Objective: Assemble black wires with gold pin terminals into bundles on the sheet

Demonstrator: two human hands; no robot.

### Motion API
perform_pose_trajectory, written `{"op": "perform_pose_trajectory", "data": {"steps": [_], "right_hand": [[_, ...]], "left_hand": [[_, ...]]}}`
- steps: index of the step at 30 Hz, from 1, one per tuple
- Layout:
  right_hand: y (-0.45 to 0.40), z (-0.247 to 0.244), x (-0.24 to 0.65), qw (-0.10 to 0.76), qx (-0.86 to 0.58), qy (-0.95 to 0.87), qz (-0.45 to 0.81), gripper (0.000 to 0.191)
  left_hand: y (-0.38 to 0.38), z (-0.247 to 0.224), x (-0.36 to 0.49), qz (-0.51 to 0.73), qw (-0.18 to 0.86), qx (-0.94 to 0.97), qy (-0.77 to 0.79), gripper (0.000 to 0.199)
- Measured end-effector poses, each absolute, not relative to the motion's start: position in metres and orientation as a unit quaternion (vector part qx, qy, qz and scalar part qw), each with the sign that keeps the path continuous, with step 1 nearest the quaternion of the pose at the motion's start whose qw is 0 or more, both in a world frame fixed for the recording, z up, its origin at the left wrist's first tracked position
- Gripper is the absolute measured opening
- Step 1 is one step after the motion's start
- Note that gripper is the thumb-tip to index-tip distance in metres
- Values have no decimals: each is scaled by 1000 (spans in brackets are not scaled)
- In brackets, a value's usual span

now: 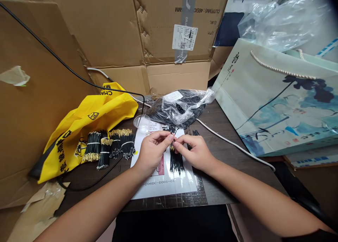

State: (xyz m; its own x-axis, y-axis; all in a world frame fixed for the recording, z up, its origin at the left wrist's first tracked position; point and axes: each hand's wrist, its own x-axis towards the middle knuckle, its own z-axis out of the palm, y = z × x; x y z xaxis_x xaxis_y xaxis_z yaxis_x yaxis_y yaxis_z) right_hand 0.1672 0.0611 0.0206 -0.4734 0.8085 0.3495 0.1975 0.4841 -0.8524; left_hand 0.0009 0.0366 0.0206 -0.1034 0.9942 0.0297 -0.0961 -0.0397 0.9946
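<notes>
My left hand [154, 147] and my right hand [194, 150] meet over a printed sheet, thumb and index fingertips pinched together. A thin black wire seems to be between the left fingertips; what the right fingertips pinch is too small and covered to make out. Just below them a loose bunch of black wires [176, 163] with gold-coloured ends lies on the paper sheet [182, 185]. Short black pieces [167, 128] lie beyond the fingertips, and a few similar black tubes [195, 132] are right of the sheet.
Banded bundles of black wires [93, 145] with gold ends lie at left by a yellow bag [92, 110]. A clear plastic bag of black items [182, 108] lies behind. A white cable [232, 143] crosses the dark table [221, 185]. A paper gift bag [280, 101] and cardboard boxes [113, 31] surround it.
</notes>
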Motion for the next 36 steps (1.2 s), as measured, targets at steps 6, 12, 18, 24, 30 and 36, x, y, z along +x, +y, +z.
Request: {"op": "perform_pose_trajectory", "data": {"steps": [6,12,18,24,30,36], "right_hand": [[59,18,167,409,-339,-767,359,22],[60,16,167,412,-348,-765,352,20],[62,12,167,416,-351,-776,318,10],[67,21,174,390,-325,-821,260,12],[99,46,225,245,-508,-796,219,15],[120,39,253,-5,-596,-788,152,16]], "left_hand": [[36,22,2,557,492,456,489,19],[36,20,2,563,479,456,496,19],[38,19,-1,580,459,443,507,23],[40,23,-2,547,472,461,515,32],[42,29,-13,383,377,602,590,27],[31,29,-12,74,171,792,582,38]]}}
